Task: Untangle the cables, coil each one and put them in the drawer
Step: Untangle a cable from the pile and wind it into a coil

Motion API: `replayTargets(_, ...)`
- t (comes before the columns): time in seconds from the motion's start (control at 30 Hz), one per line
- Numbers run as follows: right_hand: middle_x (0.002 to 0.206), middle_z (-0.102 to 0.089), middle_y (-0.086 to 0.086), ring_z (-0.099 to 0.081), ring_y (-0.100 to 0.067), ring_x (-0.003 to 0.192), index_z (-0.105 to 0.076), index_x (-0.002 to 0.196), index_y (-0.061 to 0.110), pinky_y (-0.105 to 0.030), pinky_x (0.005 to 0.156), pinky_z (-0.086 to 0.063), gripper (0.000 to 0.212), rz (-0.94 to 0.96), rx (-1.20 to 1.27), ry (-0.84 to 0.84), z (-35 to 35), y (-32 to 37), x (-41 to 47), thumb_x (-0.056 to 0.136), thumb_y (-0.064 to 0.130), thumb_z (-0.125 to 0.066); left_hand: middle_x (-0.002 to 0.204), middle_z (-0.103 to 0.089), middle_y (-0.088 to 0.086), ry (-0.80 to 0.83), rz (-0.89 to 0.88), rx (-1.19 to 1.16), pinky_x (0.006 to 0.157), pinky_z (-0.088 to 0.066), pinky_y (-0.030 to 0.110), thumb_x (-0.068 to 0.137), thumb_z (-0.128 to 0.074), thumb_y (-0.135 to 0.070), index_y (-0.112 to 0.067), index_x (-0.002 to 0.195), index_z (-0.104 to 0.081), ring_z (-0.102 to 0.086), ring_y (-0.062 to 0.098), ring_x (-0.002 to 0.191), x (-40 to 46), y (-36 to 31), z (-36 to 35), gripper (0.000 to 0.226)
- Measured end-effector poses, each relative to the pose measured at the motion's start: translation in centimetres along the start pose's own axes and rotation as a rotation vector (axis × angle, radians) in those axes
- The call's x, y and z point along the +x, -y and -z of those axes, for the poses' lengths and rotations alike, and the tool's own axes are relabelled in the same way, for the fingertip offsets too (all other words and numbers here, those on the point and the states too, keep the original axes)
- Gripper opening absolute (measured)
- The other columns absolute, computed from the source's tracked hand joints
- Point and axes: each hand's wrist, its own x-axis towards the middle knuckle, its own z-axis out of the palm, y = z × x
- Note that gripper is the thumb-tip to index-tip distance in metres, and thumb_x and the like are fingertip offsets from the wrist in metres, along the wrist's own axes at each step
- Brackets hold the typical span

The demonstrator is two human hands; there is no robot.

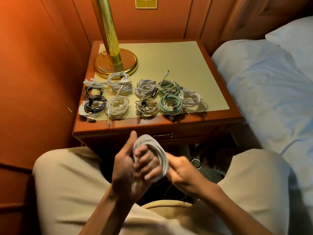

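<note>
A white cable coil (156,146) is wound around the fingers of my left hand (130,168), which holds it in front of the nightstand. My right hand (179,170) pinches the coil's right side. On the nightstand top (194,65) lie several coiled cables: white ones (118,106), black ones (94,102), a beige one (146,106) and mint-green ones (170,103). The drawer (194,133) below the top is closed, its metal handle (163,135) just above my hands.
A brass lamp base (116,63) stands at the back left of the nightstand. A bed with pale sheets (271,90) lies to the right. Orange wall panels close off the left. My knees in beige trousers flank my hands.
</note>
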Motion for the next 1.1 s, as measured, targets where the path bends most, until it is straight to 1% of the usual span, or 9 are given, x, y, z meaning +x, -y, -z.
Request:
replayTargets(0.13,0.094,-0.064,-0.008,-0.059,-0.031,0.088,-0.046,0.098,0.023,-0.042,0.072,-0.043,0.018,-0.102,-0.308,0.355,-2.8,-0.3,-2.0,0.099,0.041,-0.048,0.058,-0.039,-0.005,-0.302,-0.474,0.059,0.052,-0.041,0.02,0.099,-0.044,-0.04,-0.016,0.072,-0.053,-0.036,0.006,0.046,0.8,-2.1,-1.3,0.037)
replayTargets(0.3,0.096,-0.064,-0.006,-0.056,-0.026,0.085,-0.048,0.1,0.021,-0.039,0.071,-0.041,0.014,-0.066,-0.311,0.422,-1.2,1.9,-2.4,0.102,0.035,-0.047,0.059,-0.042,-0.004,-0.603,-0.779,0.784,0.056,-0.045,0.027,0.103,-0.04,-0.029,-0.013,0.079,-0.047,-0.041,0.012,0.049,-0.2,-2.8,0.6,0.03)
replayTargets(0.4,0.083,-0.062,-0.006,-0.054,-0.026,0.074,-0.049,0.095,0.023,-0.041,0.064,-0.042,0.013,0.111,-0.257,0.321,0.0,4.1,-2.0,0.1,0.035,-0.048,0.053,-0.043,-0.008,-0.727,-0.715,1.207,0.051,-0.04,0.027,0.101,-0.047,-0.032,-0.012,0.08,-0.048,-0.04,0.011,0.046,-0.6,-1.8,3.2,0.029)
replayTargets(0.57,0.08,-0.071,0.001,-0.066,-0.02,0.071,-0.068,0.09,0.018,-0.04,0.061,-0.052,0.024,0.33,-0.26,0.052,2.8,5.3,0.1,0.092,0.034,-0.051,0.059,-0.05,-0.004,-0.483,-0.317,1.461,0.054,-0.035,0.029,0.09,-0.047,-0.052,-0.025,0.071,-0.053,-0.048,0.014,0.053,-1.5,1.2,5.1,0.034)
replayTargets(0.63,0.08,-0.073,0.003,-0.067,-0.008,0.071,-0.073,0.089,0.016,-0.031,0.062,-0.054,0.018,0.339,-0.173,-0.027,4.4,5.1,0.8,0.087,0.032,-0.065,0.056,-0.051,0.006,-0.378,-0.15,1.224,0.052,-0.036,0.032,0.09,-0.051,-0.055,-0.016,0.069,-0.055,-0.049,0.025,0.05,-1.7,2.2,4.2,0.045)
replayTargets(0.73,0.074,-0.069,0.006,-0.064,-0.005,0.066,-0.071,0.082,0.012,-0.022,0.058,-0.052,0.019,0.32,-0.08,-0.114,5.6,4.1,1.3,0.078,0.027,-0.082,0.049,-0.04,0.002,-0.17,-0.019,0.739,0.047,-0.035,0.028,0.094,-0.054,-0.053,-0.008,0.072,-0.053,-0.036,0.015,0.04,-1.9,2.6,2.6,0.05)
replayTargets(0.93,0.08,-0.07,-0.006,-0.065,-0.027,0.076,-0.073,0.083,0.012,-0.049,0.07,-0.052,0.017,0.096,0.428,-0.13,3.1,2.7,1.8,0.084,0.029,-0.073,0.043,-0.036,-0.005,-0.21,0.025,0.435,0.041,-0.036,0.022,0.078,-0.08,-0.039,-0.014,0.064,-0.056,-0.031,0.007,0.035,-2.3,2.0,1.6,0.038)
replayTargets(1.03,0.079,-0.07,-0.01,-0.063,-0.023,0.074,-0.073,0.081,0.012,-0.048,0.069,-0.051,0.009,0.089,0.501,-0.15,2.4,2.8,2.1,0.085,0.02,-0.072,0.056,-0.059,-0.001,-0.058,0.065,0.23,0.058,-0.051,0.027,0.101,-0.053,-0.028,-0.007,0.086,-0.062,-0.055,0.008,0.045,-2.2,2.4,1.9,0.027)
replayTargets(1.1,0.077,-0.07,-0.006,-0.064,-0.017,0.072,-0.072,0.08,0.013,-0.036,0.067,-0.052,0.005,0.092,0.53,-0.168,2.5,3.0,2.3,0.084,0.015,-0.072,0.06,-0.06,-0.004,-0.027,0.087,0.216,0.06,-0.05,0.024,0.106,-0.042,-0.025,-0.004,0.095,-0.061,-0.056,0.005,0.049,-2.2,2.3,1.8,0.03)
